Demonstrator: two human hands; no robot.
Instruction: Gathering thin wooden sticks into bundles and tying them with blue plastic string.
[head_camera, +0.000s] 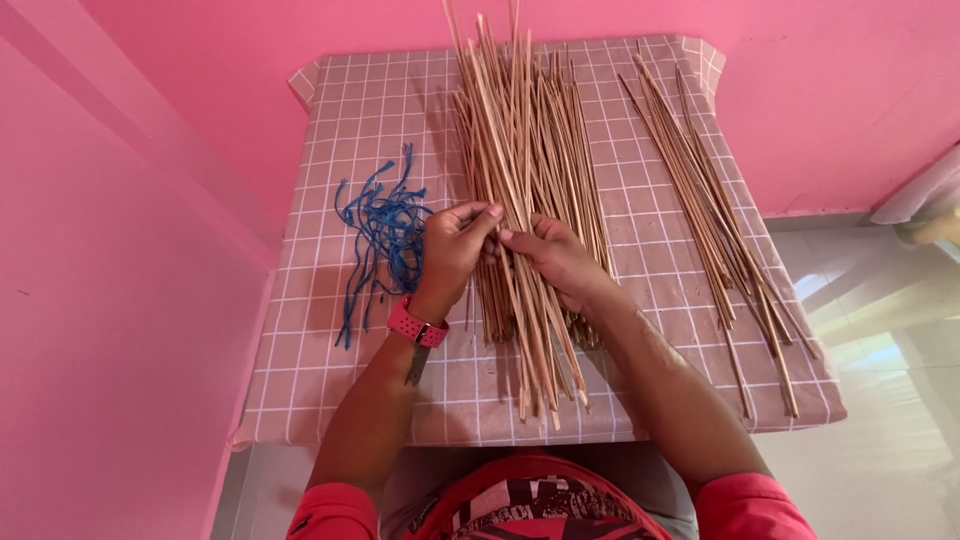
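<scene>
A big bundle of thin tan sticks (525, 150) lies lengthwise along the middle of a small table. My left hand (452, 250), with a pink watch band on its wrist, pinches sticks of the bundle between thumb and fingers. My right hand (560, 262) grips the same bundle from the right side, fingers curled around several sticks. Both hands meet near the bundle's middle. A loose tangle of blue strings (385, 235) lies just left of my left hand.
A second, smaller pile of tan sticks (715, 220) lies along the table's right side. The table wears a pinkish checked cloth (340, 380). Pink walls stand behind and to the left; a pale tiled floor (890, 420) is at the right.
</scene>
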